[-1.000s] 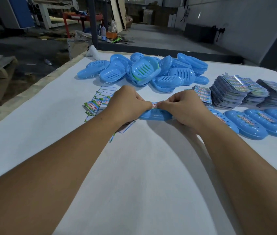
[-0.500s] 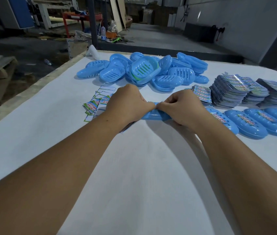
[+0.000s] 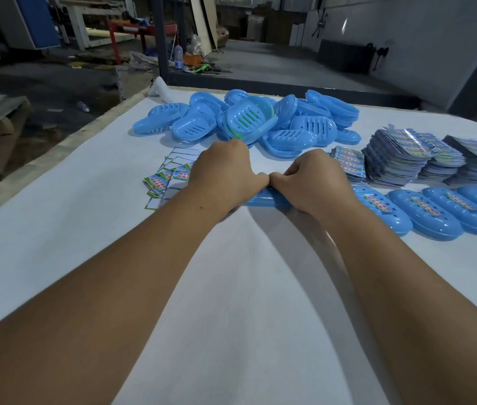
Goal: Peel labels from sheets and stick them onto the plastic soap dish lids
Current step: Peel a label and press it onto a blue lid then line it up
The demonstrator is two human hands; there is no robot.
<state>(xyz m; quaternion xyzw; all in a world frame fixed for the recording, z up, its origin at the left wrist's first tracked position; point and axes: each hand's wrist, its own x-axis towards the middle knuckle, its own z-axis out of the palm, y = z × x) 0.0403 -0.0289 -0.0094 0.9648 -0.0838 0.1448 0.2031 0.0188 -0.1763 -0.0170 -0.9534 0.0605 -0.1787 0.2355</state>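
White cloth covers the table (image 3: 56, 258) in a dim workshop. Our left hand (image 3: 219, 173) and right hand (image 3: 316, 182) curl over one blue lid (image 3: 263, 197) at mid-table, thumbs meeting on top; the label beneath them is hidden. Uneven pressing could, we judge, leave it creased or crooked. Finished lids (image 3: 436, 211) lie just right.

Two bare, sleeveless forearms (image 3: 149, 273)

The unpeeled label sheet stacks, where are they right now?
In the head view, the label sheet stacks sit on the table's right side, behind the row of labelled lids and right of the blue dish pile.
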